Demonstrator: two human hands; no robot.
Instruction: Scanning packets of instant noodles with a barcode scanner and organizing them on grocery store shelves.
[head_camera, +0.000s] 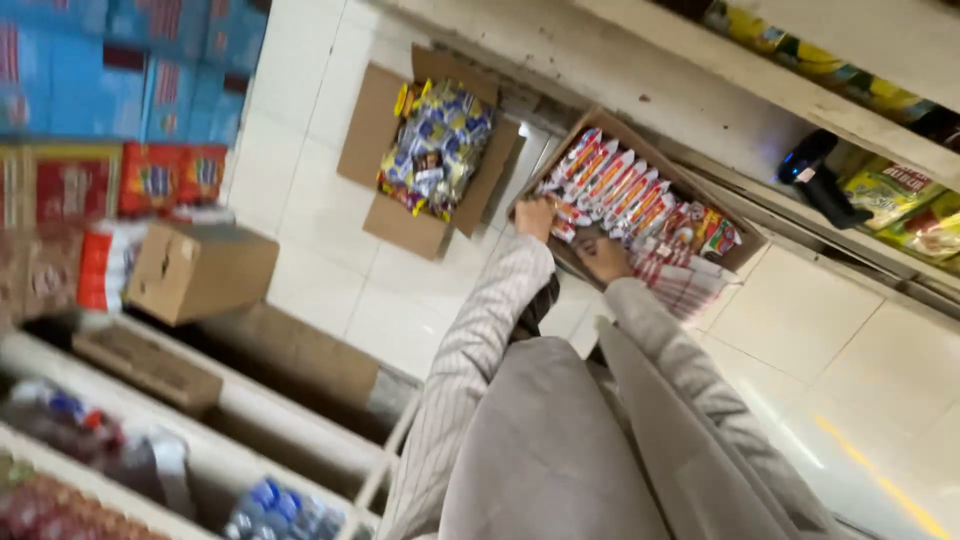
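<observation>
An open cardboard box (745, 252) lies on the tiled floor, packed with rows of red and white packets (620, 185). My left hand (535, 216) grips the box's near edge at its left corner, touching the end packets. My right hand (603, 258) closes on the same near edge a little further right. Both of my arms are in striped grey sleeves and reach down from my grey-clad legs.
A second open box of blue and yellow packets (435, 145) sits on the floor to the left. A closed carton (200, 270) rests on a low shelf edge. Stocked shelves line both sides, with bottles (285, 510) below and yellow bags (900, 190) at right.
</observation>
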